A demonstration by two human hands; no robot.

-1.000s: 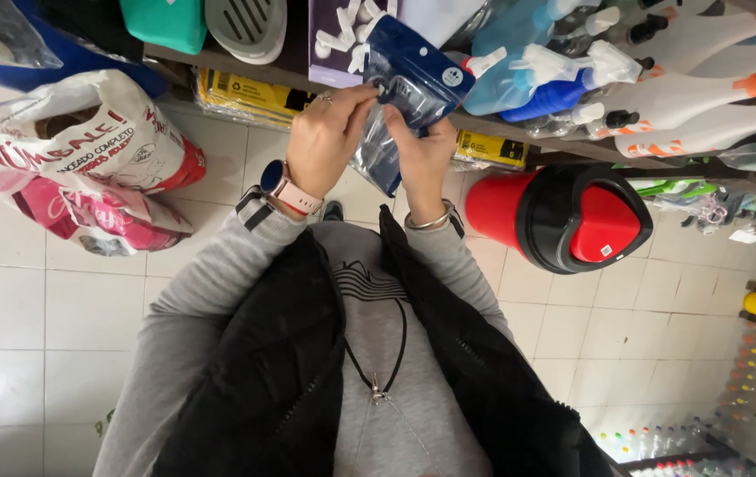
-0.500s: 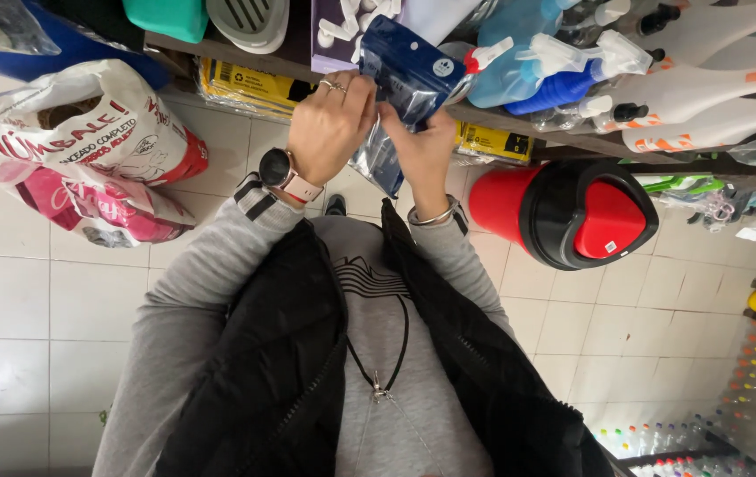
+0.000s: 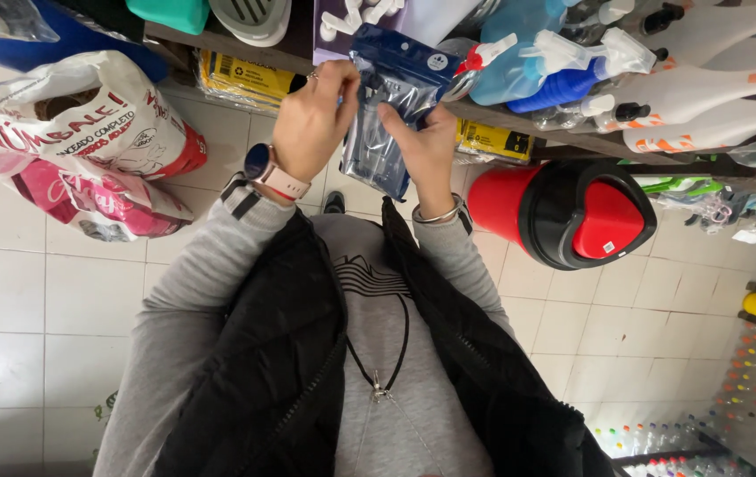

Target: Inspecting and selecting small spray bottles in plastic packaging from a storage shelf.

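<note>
The left hand (image 3: 311,119) pinches the top corner and the right hand (image 3: 426,150) clamps the side of a dark blue clear-fronted packet (image 3: 391,115), held up flat before the shelf (image 3: 519,119), probably to keep its face readable

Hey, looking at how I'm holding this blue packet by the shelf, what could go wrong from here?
1. The blue plastic packet is pinched only near its top by the left hand and right hand; its lower part hangs free, so it might slip.
2. Spray bottles crowd the shelf edge right beside the right hand; a sideways move could knock one off.
3. The red and black bin stands close below, so a falling bottle may hit it.
</note>
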